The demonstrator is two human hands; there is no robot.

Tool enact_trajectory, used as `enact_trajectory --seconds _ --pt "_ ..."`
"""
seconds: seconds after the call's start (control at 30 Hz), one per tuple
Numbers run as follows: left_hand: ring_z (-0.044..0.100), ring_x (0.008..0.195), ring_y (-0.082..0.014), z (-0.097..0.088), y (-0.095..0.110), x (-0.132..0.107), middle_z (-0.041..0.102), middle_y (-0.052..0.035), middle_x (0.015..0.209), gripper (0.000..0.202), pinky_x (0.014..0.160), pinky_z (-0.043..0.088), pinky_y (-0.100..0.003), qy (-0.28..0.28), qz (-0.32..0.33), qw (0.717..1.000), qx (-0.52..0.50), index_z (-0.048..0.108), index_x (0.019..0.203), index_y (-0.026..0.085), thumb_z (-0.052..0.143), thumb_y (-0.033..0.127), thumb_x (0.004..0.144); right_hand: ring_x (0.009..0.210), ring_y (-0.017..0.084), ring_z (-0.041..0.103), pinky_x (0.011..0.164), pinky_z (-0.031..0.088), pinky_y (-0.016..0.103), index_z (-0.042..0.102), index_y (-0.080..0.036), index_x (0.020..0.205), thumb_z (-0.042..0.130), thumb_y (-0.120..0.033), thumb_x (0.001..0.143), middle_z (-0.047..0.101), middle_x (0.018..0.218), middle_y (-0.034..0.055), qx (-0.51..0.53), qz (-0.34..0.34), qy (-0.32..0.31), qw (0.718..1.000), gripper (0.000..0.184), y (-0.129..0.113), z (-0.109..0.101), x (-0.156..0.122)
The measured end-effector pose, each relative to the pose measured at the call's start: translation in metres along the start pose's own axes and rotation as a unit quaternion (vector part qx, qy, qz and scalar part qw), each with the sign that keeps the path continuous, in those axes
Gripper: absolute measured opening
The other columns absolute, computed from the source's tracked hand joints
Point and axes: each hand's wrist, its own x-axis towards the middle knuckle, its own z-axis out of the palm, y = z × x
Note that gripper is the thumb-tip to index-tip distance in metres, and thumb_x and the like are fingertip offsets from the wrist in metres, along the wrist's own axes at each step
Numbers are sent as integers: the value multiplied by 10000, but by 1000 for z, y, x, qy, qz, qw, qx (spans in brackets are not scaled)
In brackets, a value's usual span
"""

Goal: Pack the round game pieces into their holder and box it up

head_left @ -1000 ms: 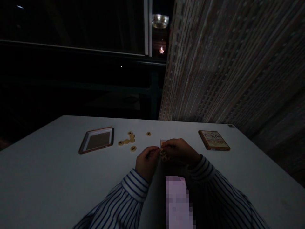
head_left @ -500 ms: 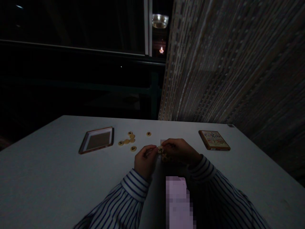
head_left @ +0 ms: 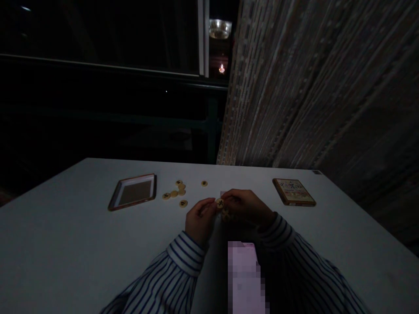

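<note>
Between the fingertips of my left hand (head_left: 199, 220) and my right hand (head_left: 247, 207) is a round xiangqi piece (head_left: 220, 203), its dark character facing me. Both hands are closed on its edges. Just below it, partly hidden by my right hand and in shadow, are more xiangqi pieces (head_left: 225, 215). To the left of my left hand several pale pieces (head_left: 174, 194) lie scattered, some with characters up and some blank side up. One piece (head_left: 183, 203) is nearest to that hand, and another piece (head_left: 204, 183) lies alone farther back.
On the white table (head_left: 81, 244), an open shallow tin tray (head_left: 135, 192) stands at the left. A flat printed box (head_left: 294, 192) lies at the right. A blurred-out phone-like object (head_left: 247, 279) is near me between my forearms. A strip curtain (head_left: 278, 87) hangs behind the table.
Almost nothing differs. The held xiangqi piece and both hands have shifted very slightly upward; the pieces on the table are where they were.
</note>
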Motion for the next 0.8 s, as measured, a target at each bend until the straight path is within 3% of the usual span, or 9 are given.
enact_trajectory --seconds 0.3,0.57,0.8 --pt "671 681 -191 2 4 -2 712 -62 727 246 619 559 -290 -16 -92 994 -49 667 822 162 619 349 670 765 135 624 683 464 233 661 -189 877 528 -222 766 686 835 18 -42 -17 8 999 176 -1 -2 0" --pt "674 669 -186 2 10 -2 716 -46 708 198 635 559 -283 -6 -105 991 -79 677 802 161 648 278 645 762 134 620 674 462 231 661 -190 897 517 -264 790 684 853 21 -34 -35 6 999 193 2 -1 0" --pt "668 739 -191 1 6 -2 718 -70 803 267 703 547 -301 -7 -103 990 -100 680 862 146 641 313 658 823 144 603 746 444 254 642 -203 960 532 -255 802 673 914 32 -123 -100 9 987 199 -4 -1 -1"
